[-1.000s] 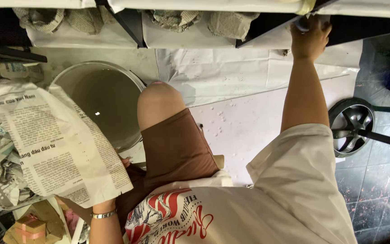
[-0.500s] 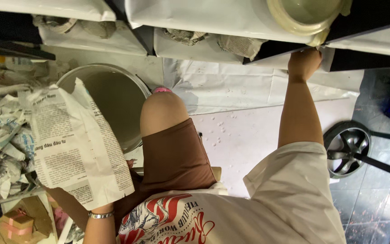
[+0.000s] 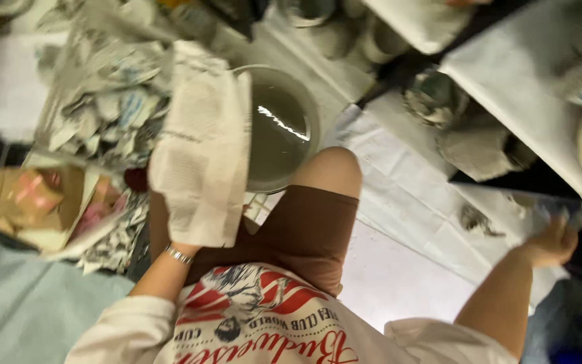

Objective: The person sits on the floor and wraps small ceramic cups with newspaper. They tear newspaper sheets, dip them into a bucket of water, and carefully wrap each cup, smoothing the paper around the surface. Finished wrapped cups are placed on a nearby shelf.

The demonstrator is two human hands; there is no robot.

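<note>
Holding a sheet of newspaper [image 3: 203, 145] up in front of the body, the left hand [image 3: 173, 232] (hidden behind the sheet's lower edge, only the wrist with its thin bracelet [image 3: 178, 254] showing) appears closed on the paper, which hangs over the near rim of a round basin of cloudy grey water [image 3: 281, 128]. Half a second ago the right hand [image 3: 550, 243] was lifted high to the dark shelf edge; now it is down and stretched out to the side, resting at the crumpled edge of the white paper sheeting [image 3: 405, 195] below the shelves, its fingers too blurred to tell whether they grip anything. The view has also swung and tilted, so the newspaper reads smaller and more upright than before. To the left lie a heap of torn newspaper scraps [image 3: 102, 101] and a taped cardboard box [image 3: 31, 199]. The person crouches, one bare knee [image 3: 335, 168] beside the basin, on a pale speckled floor [image 3: 385, 283]; paper-covered shelves with wrapped lumps [image 3: 479, 145] run across the top right.
</note>
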